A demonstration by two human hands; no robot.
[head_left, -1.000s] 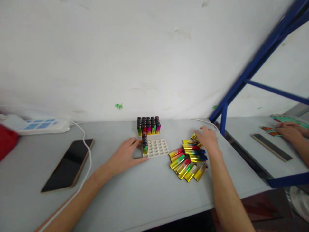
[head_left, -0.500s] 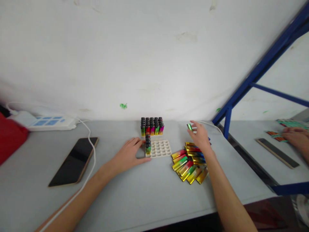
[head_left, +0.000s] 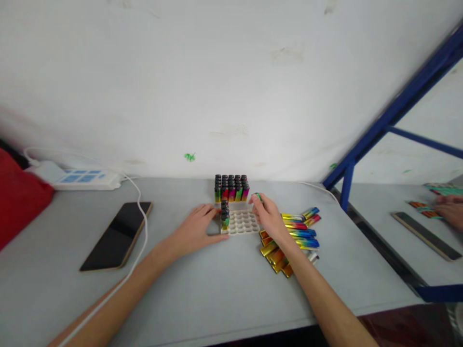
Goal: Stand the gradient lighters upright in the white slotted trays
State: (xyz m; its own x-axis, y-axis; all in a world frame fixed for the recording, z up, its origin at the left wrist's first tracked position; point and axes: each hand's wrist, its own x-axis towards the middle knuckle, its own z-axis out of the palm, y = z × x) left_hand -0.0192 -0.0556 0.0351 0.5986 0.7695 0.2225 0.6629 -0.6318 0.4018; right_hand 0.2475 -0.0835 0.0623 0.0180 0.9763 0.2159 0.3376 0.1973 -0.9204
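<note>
My left hand (head_left: 195,225) brackets the left end of a white tray of round holes (head_left: 243,223), its thumb along the front corner and its fingertips at the back corner. One row of upright lighters (head_left: 224,215) with black tops fills the tray's left column, beside those fingertips. Above the tray's right back corner, my right hand (head_left: 267,217) is closed on a lighter (head_left: 258,196); only its green end shows. Under and beside my right forearm lies a pile of shiny lighters (head_left: 277,258) in gold, red and blue, partly hidden.
Behind the tray, a block of upright lighters (head_left: 231,189) stands near the wall. To the left are a phone (head_left: 117,236), a white cable (head_left: 144,226), a power strip (head_left: 85,177) and a red item (head_left: 21,197). A blue frame (head_left: 347,185) divides off another person's hand (head_left: 450,209) and a phone (head_left: 425,234).
My right hand has moved left with the lighter, from above the pile to the tray's right back corner. My left hand keeps its place at the tray. The view has shifted slightly.
</note>
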